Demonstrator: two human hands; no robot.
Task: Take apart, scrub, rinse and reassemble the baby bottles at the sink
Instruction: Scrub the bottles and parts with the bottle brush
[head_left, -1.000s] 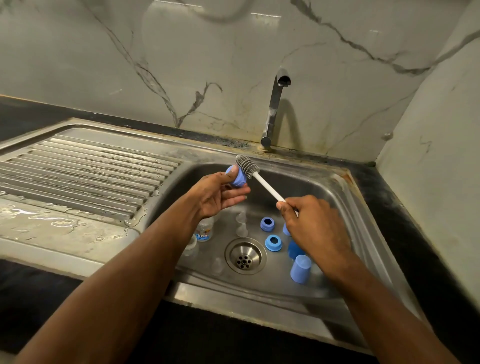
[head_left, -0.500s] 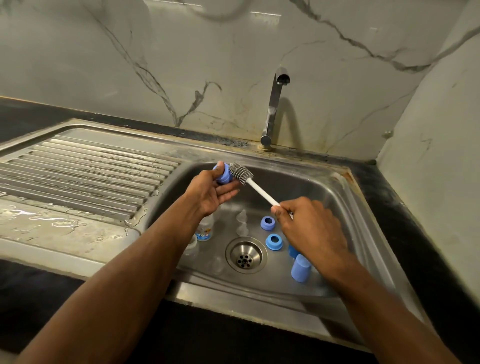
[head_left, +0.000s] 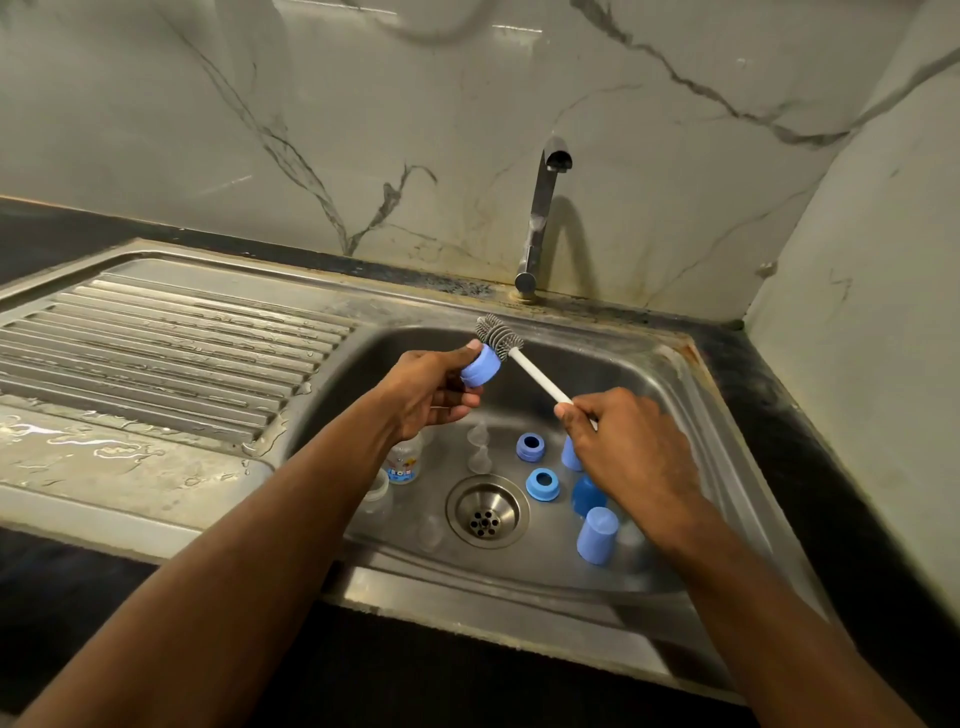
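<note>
Left hand (head_left: 426, 395) over the sink (head_left: 675, 374), fingers curled round a blue bottle ring (head_left: 480, 366); right hand (head_left: 628, 441) grips the white handle of the bottle brush (head_left: 537, 375) — grey bristle head touching the ring's upper edge. In the basin, near the drain (head_left: 487, 512): 2 more blue rings (head_left: 530, 447), blue caps (head_left: 597, 535), clear teats (head_left: 479, 460), clear bottles (head_left: 404, 460) at left — partly hidden by the l. forearm; tap (head_left: 540, 218) behind.

A: What do the person's arms show?
B: Left hand (head_left: 427, 394) and right hand (head_left: 631, 446) are bare; both forearms are uncovered, with no sleeve edge in frame.
</note>
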